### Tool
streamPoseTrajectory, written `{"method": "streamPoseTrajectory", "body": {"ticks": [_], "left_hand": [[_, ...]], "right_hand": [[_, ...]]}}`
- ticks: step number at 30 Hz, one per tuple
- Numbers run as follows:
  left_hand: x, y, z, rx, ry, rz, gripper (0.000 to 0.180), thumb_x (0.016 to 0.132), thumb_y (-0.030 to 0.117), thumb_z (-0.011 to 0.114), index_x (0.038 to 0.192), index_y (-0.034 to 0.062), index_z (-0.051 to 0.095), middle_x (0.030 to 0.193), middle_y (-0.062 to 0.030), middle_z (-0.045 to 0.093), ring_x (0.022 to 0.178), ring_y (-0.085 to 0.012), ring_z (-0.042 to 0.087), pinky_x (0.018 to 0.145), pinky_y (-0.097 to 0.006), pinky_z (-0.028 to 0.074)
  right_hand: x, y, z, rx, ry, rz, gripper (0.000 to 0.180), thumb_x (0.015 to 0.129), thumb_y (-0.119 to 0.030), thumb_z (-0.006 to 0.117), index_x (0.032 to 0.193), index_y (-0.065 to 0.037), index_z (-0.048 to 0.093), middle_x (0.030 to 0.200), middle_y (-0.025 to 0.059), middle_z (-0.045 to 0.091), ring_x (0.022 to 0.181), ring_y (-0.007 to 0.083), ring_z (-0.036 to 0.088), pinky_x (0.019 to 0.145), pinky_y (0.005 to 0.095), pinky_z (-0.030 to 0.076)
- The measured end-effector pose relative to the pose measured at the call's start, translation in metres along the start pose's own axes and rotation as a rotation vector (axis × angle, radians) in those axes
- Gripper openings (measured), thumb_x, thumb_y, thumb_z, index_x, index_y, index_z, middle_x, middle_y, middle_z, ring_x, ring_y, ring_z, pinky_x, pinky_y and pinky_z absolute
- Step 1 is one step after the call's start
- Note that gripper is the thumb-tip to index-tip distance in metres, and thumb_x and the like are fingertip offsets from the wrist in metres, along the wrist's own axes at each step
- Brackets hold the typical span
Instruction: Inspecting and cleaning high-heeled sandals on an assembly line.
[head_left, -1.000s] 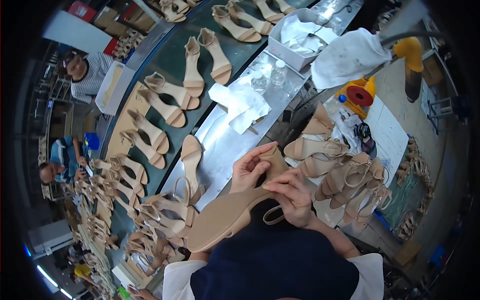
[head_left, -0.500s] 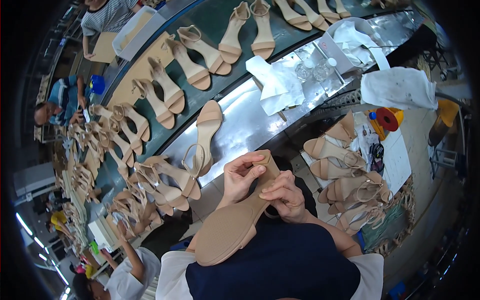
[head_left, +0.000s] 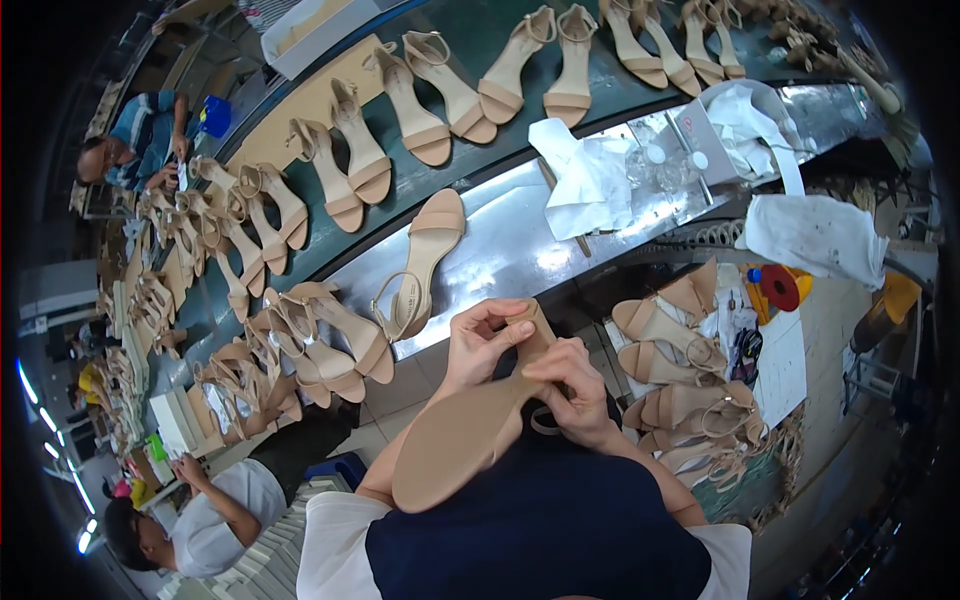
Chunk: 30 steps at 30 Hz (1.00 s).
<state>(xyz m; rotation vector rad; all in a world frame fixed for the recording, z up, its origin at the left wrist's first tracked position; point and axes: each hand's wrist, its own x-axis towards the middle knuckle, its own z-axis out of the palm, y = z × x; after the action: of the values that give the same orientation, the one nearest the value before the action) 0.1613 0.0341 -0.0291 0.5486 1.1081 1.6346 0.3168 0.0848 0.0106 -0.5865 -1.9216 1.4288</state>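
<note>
A beige high-heeled sandal [head_left: 455,440] is held sole-up before my chest, its toe pointing toward the lower left. My left hand [head_left: 486,342] is closed around the heel, thumb and fingers pinching near its tip. Closed on the same shoe is my right hand [head_left: 575,388], gripping where the heel meets the sole. The upper faces away and is mostly hidden. Just beyond my hands, a single matching sandal [head_left: 436,225] lies right side up on the shiny metal ledge [head_left: 500,245], its ankle strap standing up.
Pairs of sandals [head_left: 425,140] line the green conveyor [head_left: 290,225] beyond the ledge. White cloths [head_left: 585,185] and a box of crumpled tissue [head_left: 735,125] lie on the ledge. More sandals [head_left: 660,330] pile on a right-hand table. Co-workers [head_left: 225,530] are at the left.
The view has shifted, so the conveyor's shoes sit farther right. The held sandal's sole has tilted slightly, while both hands keep their grip. A co-worker at lower left has lowered an arm.
</note>
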Motion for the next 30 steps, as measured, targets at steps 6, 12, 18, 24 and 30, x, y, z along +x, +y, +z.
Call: {"method": "streamPoseTrajectory", "body": {"ticks": [6, 12, 18, 24, 30], "left_hand": [[0.029, 0.060, -0.057, 0.522, 0.178, 0.101, 0.034, 0.085, 0.013, 0.064, 0.117, 0.0043, 0.055, 0.109, -0.0026, 0.057, 0.089, -0.0080, 0.054, 0.074, -0.025, 0.046], [0.023, 0.005, -0.211, 0.308, 0.425, -0.403, 0.043, 0.092, 0.037, 0.048, 0.117, 0.0028, 0.056, 0.103, -0.0062, 0.060, 0.095, -0.0154, 0.056, 0.085, -0.027, 0.044], [0.002, -0.008, -0.159, 0.465, 0.190, -0.278, 0.056, 0.073, 0.034, 0.063, 0.116, -0.0017, 0.056, 0.099, -0.0135, 0.065, 0.090, -0.0201, 0.062, 0.086, -0.031, 0.044], [-0.001, 0.038, -0.118, 1.591, 0.286, 0.308, 0.059, 0.061, 0.038, 0.073, 0.098, -0.0069, 0.061, 0.069, -0.0143, 0.062, 0.079, -0.0247, 0.056, 0.093, -0.042, 0.032], [0.001, 0.040, -0.128, 1.598, 0.385, 0.348, 0.058, 0.061, 0.040, 0.073, 0.095, -0.0062, 0.062, 0.068, -0.0142, 0.060, 0.074, -0.0255, 0.054, 0.092, -0.043, 0.031]], "right_hand": [[0.035, 0.027, -0.012, 0.302, 0.073, 0.408, 0.023, 0.079, 0.004, 0.057, 0.102, 0.001, 0.056, 0.093, 0.0055, 0.059, 0.090, 0.0127, 0.055, 0.081, 0.0257, 0.044], [0.058, 0.074, -0.026, 0.339, -0.093, 0.496, 0.028, 0.085, 0.000, 0.057, 0.112, 0.002, 0.052, 0.092, 0.0040, 0.061, 0.079, 0.0081, 0.057, 0.075, 0.0235, 0.047], [0.059, 0.111, -0.008, -0.128, 0.043, 0.470, 0.029, 0.082, -0.012, 0.064, 0.106, 0.003, 0.059, 0.085, 0.0077, 0.062, 0.068, 0.0110, 0.056, 0.065, 0.0264, 0.046], [0.088, 0.102, 0.022, -0.395, 0.095, 0.421, 0.027, 0.082, -0.011, 0.062, 0.104, 0.003, 0.059, 0.080, 0.0084, 0.057, 0.069, 0.0160, 0.055, 0.064, 0.0294, 0.046], [0.103, 0.097, 0.053, -0.348, 0.060, 0.480, 0.026, 0.082, -0.011, 0.063, 0.104, 0.004, 0.058, 0.085, 0.0087, 0.060, 0.070, 0.0133, 0.057, 0.065, 0.0267, 0.046]]}}
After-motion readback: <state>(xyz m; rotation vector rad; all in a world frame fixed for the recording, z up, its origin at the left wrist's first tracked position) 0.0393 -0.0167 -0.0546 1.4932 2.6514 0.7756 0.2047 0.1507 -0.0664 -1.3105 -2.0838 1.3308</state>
